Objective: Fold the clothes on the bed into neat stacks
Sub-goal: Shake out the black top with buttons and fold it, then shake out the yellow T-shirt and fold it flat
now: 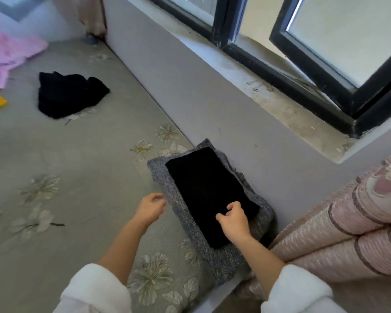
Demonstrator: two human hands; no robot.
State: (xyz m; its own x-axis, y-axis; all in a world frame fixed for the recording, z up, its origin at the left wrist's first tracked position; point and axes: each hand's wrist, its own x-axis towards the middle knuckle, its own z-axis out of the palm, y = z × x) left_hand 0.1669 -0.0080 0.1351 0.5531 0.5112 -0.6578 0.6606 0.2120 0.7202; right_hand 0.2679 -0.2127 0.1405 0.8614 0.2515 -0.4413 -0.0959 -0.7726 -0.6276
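Right hand (234,219), fingers curled on black garment (207,188), perhaps pinching it

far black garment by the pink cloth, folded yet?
No: the loose black garment lies crumpled in a heap on the bed, apart from the folded black piece stacked on the grey knit.
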